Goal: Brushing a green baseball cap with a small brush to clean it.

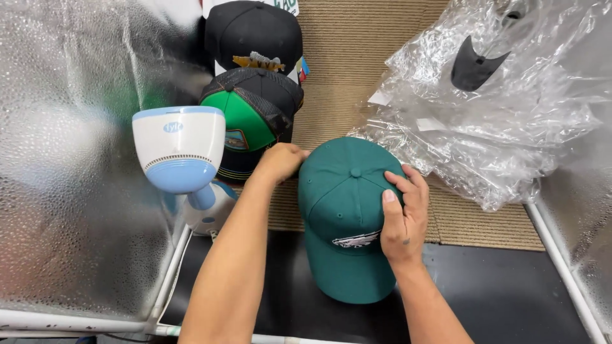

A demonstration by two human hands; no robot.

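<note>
Top-down view of a work surface. Far right: a crumpled clear plastic bag [503, 108] on the tan mat [357, 70], with a dark curved piece [475, 67] inside it. Far centre: a black cap [255, 32] bearing a small gold and white emblem; just nearer, a green-and-black mesh cap [252, 118] with a rectangular front patch. Left: a white and light-blue steamer head [180, 150] carrying a small oval blue label. Centre: the dark green cap [347, 216], brim toward the near edge over the black surface [510, 293], white embroidered emblem on its front. The left hand [280, 162] clamps the crown's far-left edge, fingers curled together; the right hand [405, 213] presses the crown's right side, thumb on top, fingers wrapped behind.
</note>
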